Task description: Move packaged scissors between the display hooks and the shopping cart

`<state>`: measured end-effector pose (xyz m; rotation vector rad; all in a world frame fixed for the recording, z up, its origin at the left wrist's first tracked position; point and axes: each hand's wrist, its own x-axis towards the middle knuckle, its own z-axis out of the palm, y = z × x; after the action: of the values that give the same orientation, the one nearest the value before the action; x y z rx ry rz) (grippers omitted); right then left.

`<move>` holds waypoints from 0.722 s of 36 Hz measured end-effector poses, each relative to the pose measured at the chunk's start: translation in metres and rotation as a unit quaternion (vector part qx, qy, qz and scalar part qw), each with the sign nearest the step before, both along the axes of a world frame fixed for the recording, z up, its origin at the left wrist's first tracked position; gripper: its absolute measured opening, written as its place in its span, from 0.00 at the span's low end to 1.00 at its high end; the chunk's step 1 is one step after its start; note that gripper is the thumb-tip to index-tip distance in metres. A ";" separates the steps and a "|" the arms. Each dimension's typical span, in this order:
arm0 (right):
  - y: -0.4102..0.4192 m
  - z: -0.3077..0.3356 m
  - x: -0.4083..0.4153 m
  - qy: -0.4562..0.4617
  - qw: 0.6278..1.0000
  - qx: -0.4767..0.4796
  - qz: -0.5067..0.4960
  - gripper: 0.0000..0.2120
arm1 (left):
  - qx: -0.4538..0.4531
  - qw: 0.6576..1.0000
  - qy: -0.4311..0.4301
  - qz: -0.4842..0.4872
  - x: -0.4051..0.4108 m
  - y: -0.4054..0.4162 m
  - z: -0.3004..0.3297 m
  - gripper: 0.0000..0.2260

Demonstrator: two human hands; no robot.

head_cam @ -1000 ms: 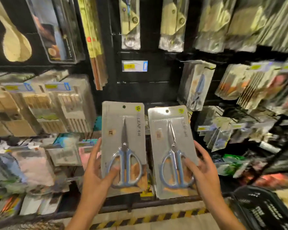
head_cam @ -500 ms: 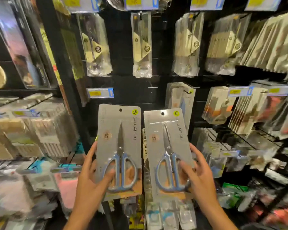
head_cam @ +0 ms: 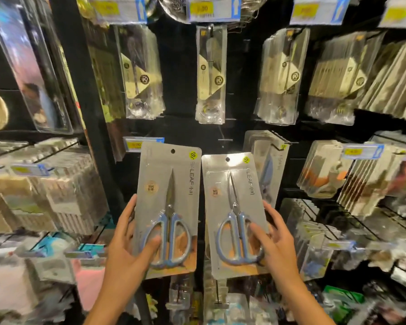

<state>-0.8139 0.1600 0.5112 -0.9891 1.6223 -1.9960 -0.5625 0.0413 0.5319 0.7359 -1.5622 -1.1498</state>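
Two grey carded packs of blue-handled scissors are held upright side by side in front of the display wall. My left hand [head_cam: 129, 245] grips the left scissors pack [head_cam: 168, 184] at its lower left, thumb across the handles. My right hand [head_cam: 271, 242] grips the right scissors pack [head_cam: 230, 191] at its lower right, thumb on the handles. Behind the right pack, a stack of the same scissors packs [head_cam: 271, 170] hangs on a display hook [head_cam: 279, 139]. An empty hook [head_cam: 223, 139] sticks out above and between the two held packs. The shopping cart is out of view.
Black pegboard wall full of hanging packaged goods: clear tool packs [head_cam: 210, 73] above, price tags [head_cam: 215, 8] along the top, wooden utensils [head_cam: 45, 188] at left, more packs [head_cam: 324, 170] at right. A black upright post [head_cam: 80, 90] stands left of centre.
My view has tilted up, so the cart and floor dropped out of sight. Both hands have raised the two packs toward the hooks, keeping the same grip.
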 end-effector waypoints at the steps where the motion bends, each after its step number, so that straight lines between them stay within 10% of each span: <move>1: -0.007 0.003 -0.001 0.004 1.000 -0.003 -0.001 0.25 | -0.002 1.000 0.003 -0.003 0.000 -0.004 0.001 0.37; 26: -0.079 -0.014 -0.030 0.106 0.994 0.028 -0.015 0.29 | -0.018 1.000 0.009 -0.020 -0.024 -0.070 -0.001 0.38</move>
<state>-0.8440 0.0807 0.4969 -1.1974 1.8024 -1.9079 -0.5867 -0.0284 0.5313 0.6708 -1.5855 -1.1513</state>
